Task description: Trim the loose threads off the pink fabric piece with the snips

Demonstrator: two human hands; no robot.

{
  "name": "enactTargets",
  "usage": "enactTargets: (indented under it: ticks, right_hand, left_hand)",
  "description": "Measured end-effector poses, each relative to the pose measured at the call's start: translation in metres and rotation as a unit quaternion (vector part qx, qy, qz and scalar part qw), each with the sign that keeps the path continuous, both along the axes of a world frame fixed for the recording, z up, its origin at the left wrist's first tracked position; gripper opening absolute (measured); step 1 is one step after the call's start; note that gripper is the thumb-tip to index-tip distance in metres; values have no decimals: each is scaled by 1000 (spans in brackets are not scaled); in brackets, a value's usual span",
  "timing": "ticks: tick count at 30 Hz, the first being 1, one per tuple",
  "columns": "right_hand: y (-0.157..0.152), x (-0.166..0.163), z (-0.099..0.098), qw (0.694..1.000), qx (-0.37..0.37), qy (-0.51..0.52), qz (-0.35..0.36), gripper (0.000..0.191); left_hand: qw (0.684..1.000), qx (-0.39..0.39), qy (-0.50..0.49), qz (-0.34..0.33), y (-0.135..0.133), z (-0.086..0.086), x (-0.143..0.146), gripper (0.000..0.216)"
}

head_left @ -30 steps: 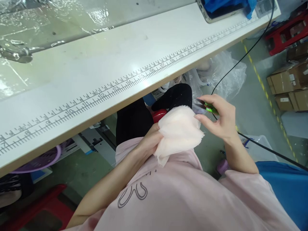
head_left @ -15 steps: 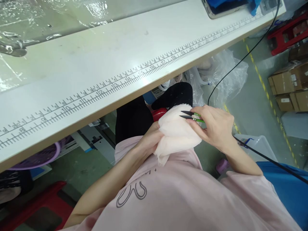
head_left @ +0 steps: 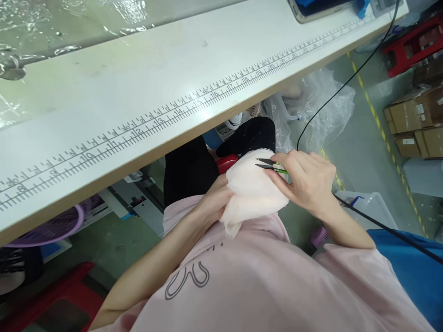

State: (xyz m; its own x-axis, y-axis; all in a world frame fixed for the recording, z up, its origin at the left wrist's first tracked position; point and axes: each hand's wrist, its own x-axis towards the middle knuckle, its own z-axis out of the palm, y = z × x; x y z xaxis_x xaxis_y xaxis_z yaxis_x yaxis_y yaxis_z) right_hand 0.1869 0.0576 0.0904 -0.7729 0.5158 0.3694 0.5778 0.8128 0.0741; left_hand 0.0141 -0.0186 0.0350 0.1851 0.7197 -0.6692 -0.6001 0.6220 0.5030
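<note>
A bunched piece of thin, pale pink fabric [head_left: 254, 191] with frayed edges is held above my lap. My left hand [head_left: 218, 196] grips its left side, the fingertips hidden behind and inside the folds. Green-handled thread snips [head_left: 266, 164] with dark blades are pinched in my right hand [head_left: 306, 180] at the fabric's upper right. Their blades lie over the fabric, slightly apart, pointing left. Whether a thread sits between the blades is too small to tell.
A white table [head_left: 152, 78] with a printed ruler along its edge stands ahead. A phone [head_left: 304, 16] lies at its far right. A black cable [head_left: 341, 90] hangs down on the right. Cardboard boxes [head_left: 410, 122], a purple basket [head_left: 74, 223] and a red stool [head_left: 65, 295] are around me.
The whole view has shifted slightly. My right hand still holds the snips over the fabric, the blades still a little apart. My left hand keeps its grip.
</note>
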Motion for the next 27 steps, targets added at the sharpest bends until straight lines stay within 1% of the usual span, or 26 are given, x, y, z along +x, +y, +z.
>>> enactTargets:
  ticks: [4,10,14,17,19,23,27]
  right_hand:
    - [0,0,-1,1000,1,0,-1,16]
    - [-2,0,-2,1000,-12,7,-2,16]
    - [-1,1,-4,999,-41,25,-1,17]
    - [1,3,-4,995,-89,40,1,17]
    - [3,4,-4,989,-136,54,6,16]
    - [6,4,-3,969,-228,96,20,17]
    - [9,4,-2,945,-302,126,10,16]
  left_hand:
    - [1000,3,7,0,0,-1,1,18]
    - [1000,4,11,-3,0,4,1,18]
    - [1000,4,-3,-3,0,5,0,16]
    - [1000,2,-12,-9,1,5,0,17]
    - [1000,7,-11,-10,1,7,0,16]
    - [999,22,-11,-23,2,9,0,15]
    - [999,17,-20,-36,1,6,-1,19]
